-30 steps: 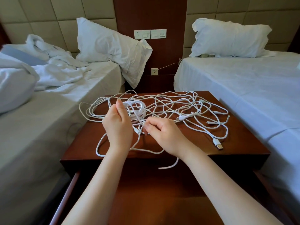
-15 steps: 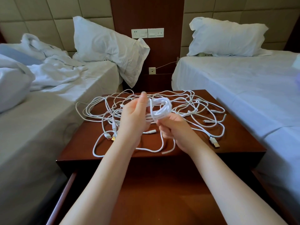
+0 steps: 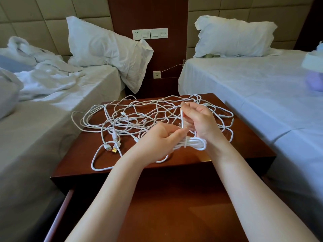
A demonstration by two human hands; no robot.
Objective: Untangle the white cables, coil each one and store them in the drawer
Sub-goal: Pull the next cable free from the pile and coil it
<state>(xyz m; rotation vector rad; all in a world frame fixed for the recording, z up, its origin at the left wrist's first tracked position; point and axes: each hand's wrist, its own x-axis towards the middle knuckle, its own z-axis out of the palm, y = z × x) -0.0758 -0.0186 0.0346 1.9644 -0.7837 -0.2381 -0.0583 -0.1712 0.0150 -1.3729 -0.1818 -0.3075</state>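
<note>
Between two white beds, the left bed rumpled and the right bed smooth, stands a dark wooden desk with a pillow leaning over its far left corner and wall sockets above it. From my remote seat I see the tangle of white cables spread loosely over most of the desk top, its loops running mainly left to right and one loop hanging over the near left edge. Two USB plugs lie side by side at the near left of the tangle, pointing toward me. My left grip is curled round the coiled bundle, which is held just above the desk near its front. The bundle's long axis runs left to right, and its looped end points right, under the right wrist. My right grip sits above and just behind the bundle, fingers curled, pinching a single strand that stands nearly upright from the bundle to the fingertips. Below the desk top the drawer is pulled open toward me, both forearms reaching over it.
</note>
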